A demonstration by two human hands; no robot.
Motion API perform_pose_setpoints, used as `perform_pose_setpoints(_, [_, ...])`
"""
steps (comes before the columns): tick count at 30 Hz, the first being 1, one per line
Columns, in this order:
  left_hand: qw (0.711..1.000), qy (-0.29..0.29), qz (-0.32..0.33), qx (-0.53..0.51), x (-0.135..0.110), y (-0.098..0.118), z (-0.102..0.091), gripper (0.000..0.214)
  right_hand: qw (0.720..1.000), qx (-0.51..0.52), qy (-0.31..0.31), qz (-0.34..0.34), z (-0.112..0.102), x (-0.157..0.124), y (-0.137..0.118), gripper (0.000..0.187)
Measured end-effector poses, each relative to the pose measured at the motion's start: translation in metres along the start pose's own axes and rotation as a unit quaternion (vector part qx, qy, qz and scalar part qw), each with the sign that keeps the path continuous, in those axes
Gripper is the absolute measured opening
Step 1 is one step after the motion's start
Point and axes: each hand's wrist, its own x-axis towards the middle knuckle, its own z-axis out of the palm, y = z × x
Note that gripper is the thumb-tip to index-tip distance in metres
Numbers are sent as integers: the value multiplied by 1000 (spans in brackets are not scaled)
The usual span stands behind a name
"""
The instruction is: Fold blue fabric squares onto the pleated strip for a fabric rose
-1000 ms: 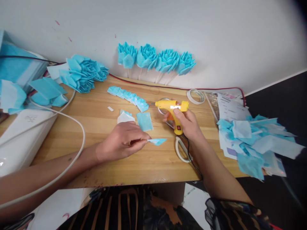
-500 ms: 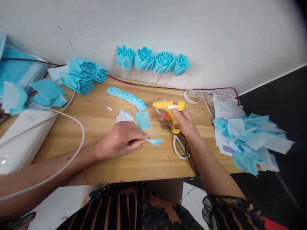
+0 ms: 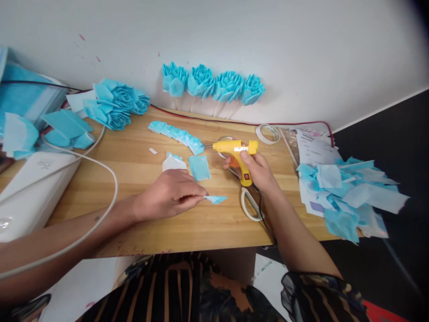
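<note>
1. Left hand (image 3: 170, 194): thumb and fingers pinched nearly together, gripping a small folded blue piece (image 3: 216, 199) that pokes out between the two hands!
2. Right hand (image 3: 258, 171): wrapped around the handle of a yellow glue gun (image 3: 231, 146), nozzle aimed leftward.
3. Just beyond the left hand, a blue square (image 3: 199, 167) lies flat on the bench (image 3: 140, 237).
4. Farther out, a pleated blue strip (image 3: 177, 135) ends right by the nozzle; contact, I can't tell.

I have a passage along the counter (image 3: 187, 239) at lower centre, below the left hand (image 3: 170, 193); the looping white cable (image 3: 116, 183) obstructs lower left, scissors (image 3: 243, 205) and a black cord (image 3: 267, 229) right of centre.
</note>
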Motion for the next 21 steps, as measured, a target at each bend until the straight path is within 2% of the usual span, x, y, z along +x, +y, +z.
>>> perform_pose_setpoints(3, [1000, -7, -8, 0, -1, 0, -1, 16, 999, -26, 29, -23, -9, -1, 0, 51])
perform_pose_setpoints(6, [1000, -13, -15, 4, -1, 1, -3, 15, 977, -167, 116, -67, -27, -10, -3, 47])
perform_pose_setpoints(8, [1000, -16, -14, 12, -1, 1, -4, 15, 933, -309, 171, -67, -45, -20, -4, 49])
perform_pose_setpoints(9, [1000, -18, -11, 17, -1, 1, -4, 15, 907, -377, 179, -52, -54, -25, -3, 58])
perform_pose_setpoints(12, [999, -21, -5, 37, 0, 2, -5, 15, 831, -539, 135, -14, -81, -40, 6, 84])
perform_pose_setpoints(14, [999, -22, -6, 48, 0, 2, -5, 17, 795, -599, 97, -11, -95, -47, 14, 85])
perform_pose_setpoints(15, [998, -23, -8, 53, 0, 2, -5, 18, 787, -611, 82, -16, -100, -49, 17, 84])
perform_pose_setpoints(17, [998, -25, -11, 63, 0, 2, -5, 19, 792, -608, 52, -32, -110, -52, 21, 82])
perform_pose_setpoints(19, [997, -24, -19, 73, -1, 2, -5, 19, 813, -580, 22, -52, -121, -52, 21, 79])
perform_pose_setpoints(21, [997, -14, -27, 78, 0, 2, -6, 18, 833, -549, 20, -62, -135, -50, 17, 66])
